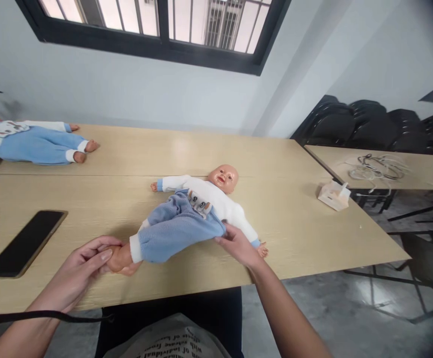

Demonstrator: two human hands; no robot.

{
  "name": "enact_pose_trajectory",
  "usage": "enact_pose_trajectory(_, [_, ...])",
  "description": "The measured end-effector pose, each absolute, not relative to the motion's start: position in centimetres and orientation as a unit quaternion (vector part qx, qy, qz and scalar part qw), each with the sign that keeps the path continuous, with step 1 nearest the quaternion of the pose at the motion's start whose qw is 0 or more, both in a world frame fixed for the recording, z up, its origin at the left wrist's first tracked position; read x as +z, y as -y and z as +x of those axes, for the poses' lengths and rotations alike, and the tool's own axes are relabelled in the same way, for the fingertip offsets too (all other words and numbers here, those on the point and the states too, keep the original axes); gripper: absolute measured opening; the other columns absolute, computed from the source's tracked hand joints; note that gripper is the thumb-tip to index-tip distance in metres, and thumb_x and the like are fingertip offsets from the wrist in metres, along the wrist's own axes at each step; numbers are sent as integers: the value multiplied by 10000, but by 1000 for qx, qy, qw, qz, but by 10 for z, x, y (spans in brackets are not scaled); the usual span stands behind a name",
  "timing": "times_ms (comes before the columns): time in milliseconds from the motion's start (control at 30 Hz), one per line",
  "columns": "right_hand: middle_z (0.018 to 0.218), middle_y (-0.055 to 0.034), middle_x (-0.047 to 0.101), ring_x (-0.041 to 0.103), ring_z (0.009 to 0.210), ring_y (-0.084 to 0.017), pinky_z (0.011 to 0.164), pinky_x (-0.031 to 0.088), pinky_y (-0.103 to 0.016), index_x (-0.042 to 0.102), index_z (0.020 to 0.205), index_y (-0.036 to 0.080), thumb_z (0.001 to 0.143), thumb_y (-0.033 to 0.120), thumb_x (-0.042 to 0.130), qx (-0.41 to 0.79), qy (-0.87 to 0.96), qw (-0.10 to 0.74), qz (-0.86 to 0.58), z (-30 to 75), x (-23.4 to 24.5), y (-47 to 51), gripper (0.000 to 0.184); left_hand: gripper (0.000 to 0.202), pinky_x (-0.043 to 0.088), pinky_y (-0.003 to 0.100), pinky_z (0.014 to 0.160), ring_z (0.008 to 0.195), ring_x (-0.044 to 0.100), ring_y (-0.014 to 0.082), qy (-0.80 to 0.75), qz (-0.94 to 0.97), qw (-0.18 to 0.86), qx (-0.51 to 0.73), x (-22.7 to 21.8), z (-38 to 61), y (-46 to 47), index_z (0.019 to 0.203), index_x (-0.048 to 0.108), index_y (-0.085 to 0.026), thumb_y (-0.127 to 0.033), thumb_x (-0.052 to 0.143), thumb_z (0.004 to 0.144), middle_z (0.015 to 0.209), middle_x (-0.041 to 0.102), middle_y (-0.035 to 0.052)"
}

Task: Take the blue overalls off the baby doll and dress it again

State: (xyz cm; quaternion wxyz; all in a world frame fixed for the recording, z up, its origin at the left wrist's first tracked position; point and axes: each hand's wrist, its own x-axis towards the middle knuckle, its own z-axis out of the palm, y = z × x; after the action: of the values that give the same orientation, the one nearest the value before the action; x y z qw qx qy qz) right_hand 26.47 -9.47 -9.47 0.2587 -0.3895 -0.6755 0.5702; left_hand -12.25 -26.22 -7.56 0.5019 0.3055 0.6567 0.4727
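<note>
The doll's feet (121,259) are clasped by the left hand (80,271), the trouser waistband (216,229) pinched by the right hand (238,247). The legs are best held level and the cloth worked evenly.

Training or meeting room, we judge: long pale tables (276,164) pushed together, black chairs (369,127) stacked upper right, barred window (156,30) across the top, grey floor (331,308) lower right. A dressed baby doll (197,209) at centre, another doll (33,141) far left.

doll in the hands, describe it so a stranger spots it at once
On the long wooden table, look near the front edge. The doll lies there in white top and blue trousers. Unlike the second doll far left, the left hand grips its feet, the right hand its waist.
</note>
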Motion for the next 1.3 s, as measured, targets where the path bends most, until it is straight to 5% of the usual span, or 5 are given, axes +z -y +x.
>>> enact_pose_trajectory(433, [978, -98, 750, 643, 850, -260, 706, 384, -328, 711, 994, 243, 950, 248, 582, 145, 806, 136, -557, 270, -57, 83, 136, 360, 547, 263, 731, 844, 688, 224, -676, 379, 466, 426, -68, -139, 273, 961, 783, -257, -523, 844, 728, 949, 773, 31])
enact_pose_trajectory(767, [1083, -67, 733, 649, 857, -227, 809, 487, -361, 666, 1201, 226, 972, 447, 559, 335, 718, 266, -549, 264, -57, 85, 336, 256, 576, 311, 731, 881, 704, 252, -607, 516, 477, 371, -57, -57, 281, 952, 751, -245, -387, 809, 746, 1024, 740, 86])
enact_pose_trajectory(967, [1103, -126, 677, 617, 1029, -280, 938, 475, -419, 675, 1088, 187, 940, 336, 562, 214, 757, 274, -553, 259, -65, 66, 238, 242, 472, 278, 696, 775, 602, 165, -526, 719, 402, 214, -75, 22, 271, 899, 609, -225, -271, 786, 742, 929, 642, 4])
enact_pose_trajectory(1133, [1084, -174, 645, 581, 1060, -320, 980, 448, -454, 662, 1114, 133, 902, 180, 507, 103, 785, 220, -569, 260, -60, 49, 267, 301, 458, 318, 718, 903, 613, 221, -477, 823, 265, 155, -90, 62, 255, 1020, 585, -212, -330, 780, 824, 1032, 635, 48])
enact_pose_trajectory(1300, [1229, -169, 632, 529, 1168, -341, 1050, 377, -477, 649, 1233, 177, 973, 306, 555, 14, 850, 216, -480, 220, -33, 43, 305, 522, 495, 355, 756, 1010, 623, 275, -451, 850, 242, 127, -100, 94, 248, 1145, 580, -205, -492, 832, 790, 1132, 634, 79])
